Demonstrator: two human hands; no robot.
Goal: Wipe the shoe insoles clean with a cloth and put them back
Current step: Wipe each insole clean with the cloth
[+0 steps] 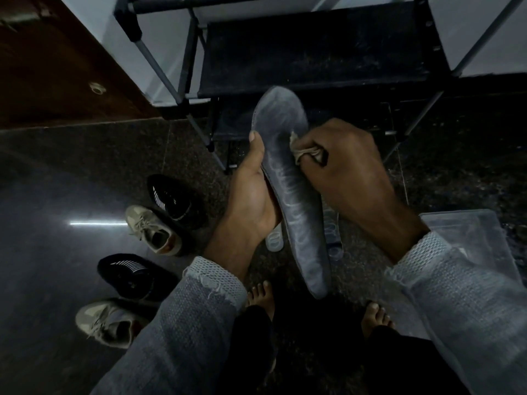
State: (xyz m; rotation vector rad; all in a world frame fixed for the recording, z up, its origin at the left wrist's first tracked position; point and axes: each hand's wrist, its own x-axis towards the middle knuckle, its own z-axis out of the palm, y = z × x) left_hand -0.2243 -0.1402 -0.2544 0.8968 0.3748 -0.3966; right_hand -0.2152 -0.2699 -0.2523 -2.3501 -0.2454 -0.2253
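The grey insole (288,178) runs lengthwise from near to far, cradled along its left edge by the left hand (251,195). The right hand (348,166), fingers bunched around a small cloth (306,151), presses against its right edge, mid-length.

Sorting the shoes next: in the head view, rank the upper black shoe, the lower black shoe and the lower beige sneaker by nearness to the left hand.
From the left hand:
1. Upper black shoe, just to its left.
2. Lower black shoe, lower left.
3. Lower beige sneaker, farthest, bottom left by the sleeve.
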